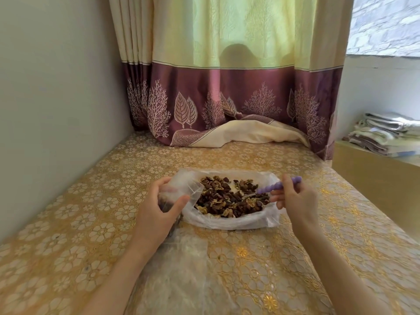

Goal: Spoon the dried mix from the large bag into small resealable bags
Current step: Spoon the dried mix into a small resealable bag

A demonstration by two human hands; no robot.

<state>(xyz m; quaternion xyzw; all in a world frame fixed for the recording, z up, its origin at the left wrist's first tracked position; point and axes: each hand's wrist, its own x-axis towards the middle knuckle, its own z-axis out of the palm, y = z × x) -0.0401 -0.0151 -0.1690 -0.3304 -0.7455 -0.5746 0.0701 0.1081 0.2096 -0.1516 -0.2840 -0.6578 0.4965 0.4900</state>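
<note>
Head view shows us partway through the job, by our reading closer to the start than the end. Our left hand (156, 210) has its fingers (179, 201) and thumb curled around 1 small resealable bag (181, 189), holding it tipped with its open mouth turned toward the large bag (229, 220). Some dark pieces already show through the small bag's lower part, so we judge it partly filled, though how full is hard to tell through the creased plastic. Our right hand (293, 196) pinches the purple spoon (279, 186) by its ribbed handle, its bowl end pointing down at the dried mix (229, 198); the bowl itself is hidden among the pieces, so we cannot tell whether it is loaded. The large bag lies open on the tabletop (295, 258), between our 2 hands, and a good heap of walnut and dark fruit pieces remains in it. Clear plastic (181, 269) lies on the tabletop near us, blurred; we cannot say whether it is more small bags. No sealed bag is visible, so most of the portioning and all the sealing look left.
</note>
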